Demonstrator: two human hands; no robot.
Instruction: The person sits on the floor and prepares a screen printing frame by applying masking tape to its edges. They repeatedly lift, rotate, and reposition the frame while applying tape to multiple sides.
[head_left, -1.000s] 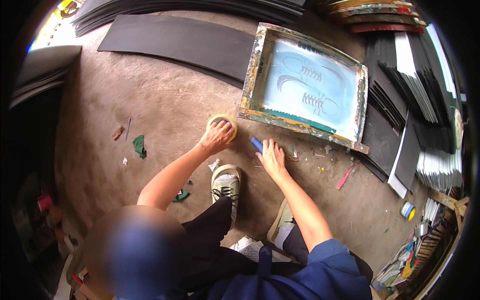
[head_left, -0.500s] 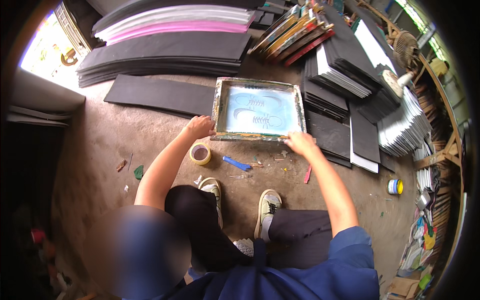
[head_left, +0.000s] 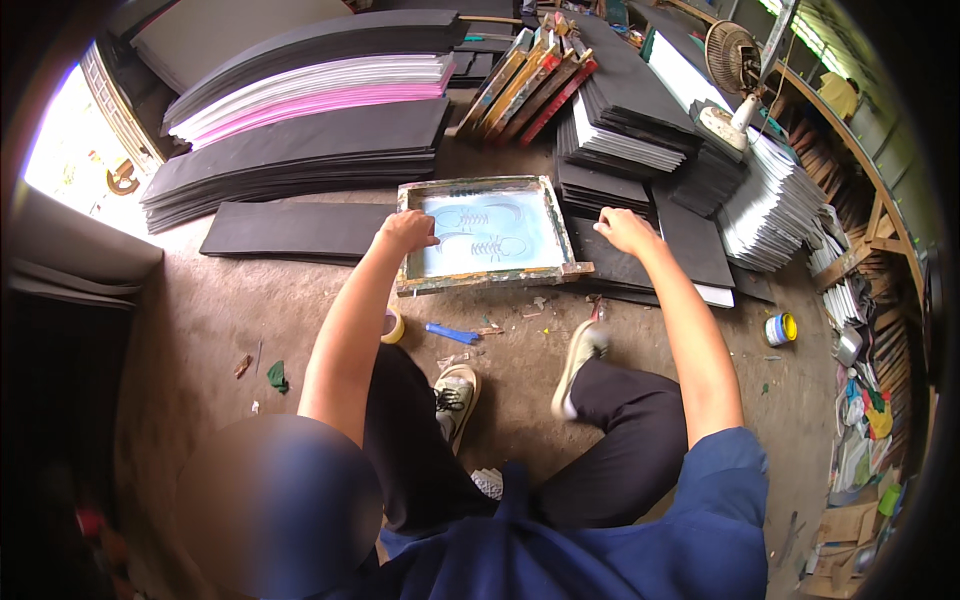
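Note:
A screen-printing frame [head_left: 497,277] with a paint-stained rim lies in front of me; its pale blue mesh [head_left: 447,263] bears outlines of laced shoes. My left hand [head_left: 408,230] is closed at the left rim of the frame, its fingers curled over the edge. To the right of the frame, apart from it, my right hand [head_left: 628,232] hangs above black sheets [head_left: 610,262] with its fingers curled and nothing seen in them. A long black sheet [head_left: 290,230] lies on the floor left of the frame.
Stacks of black sheets [head_left: 300,155] and pink-and-white sheets [head_left: 320,105] stand at the far left. Several stained frames [head_left: 525,85] lean together behind. A fan [head_left: 733,60] stands far right. Tape [head_left: 394,326], a blue strip [head_left: 452,333] and a yellow-and-blue can [head_left: 780,328] lie on the floor.
My right hand has come off the frame's near right corner and moved right and up. My left hand has shifted from the near left corner along the left rim. My right foot has moved outward.

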